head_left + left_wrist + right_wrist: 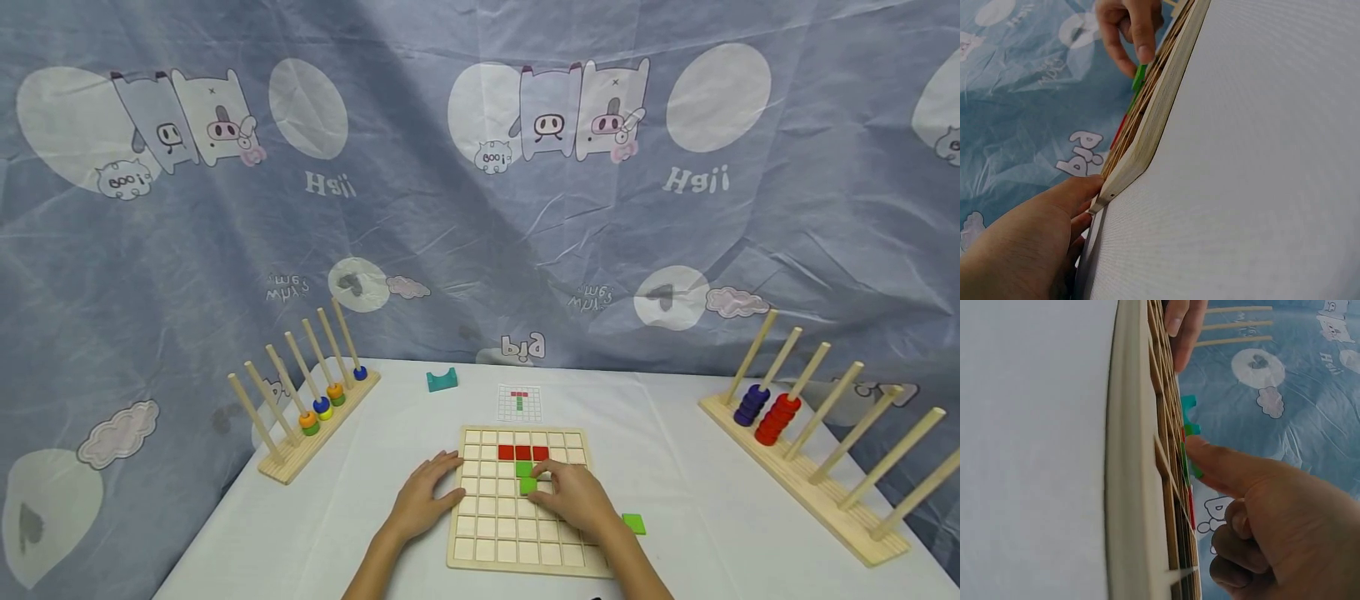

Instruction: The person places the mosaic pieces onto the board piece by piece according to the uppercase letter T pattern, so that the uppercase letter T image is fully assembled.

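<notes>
A wooden grid board (474, 552) lies flat on the white table. My right hand (573, 496) is over its middle and pinches a green square tile (528, 486) between thumb and fingers; in the left wrist view this tile (1139, 77) stands tilted at the board's surface. Just beyond it, another green tile (523, 469) sits in a cell, below a row of red tiles (522, 452). My left hand (423, 496) rests against the board's left edge, fingers and thumb spread along it. In the left wrist view, the fingertips of the left hand (1041, 231) touch the board's corner.
Right of the board lies a loose green tile (633, 524). Behind it are a printed pattern card (519, 403) and a teal curved piece (442, 380). Peg racks with coloured rings stand at left (281, 472) and right (870, 546). A patterned curtain (480, 233) hangs behind the table.
</notes>
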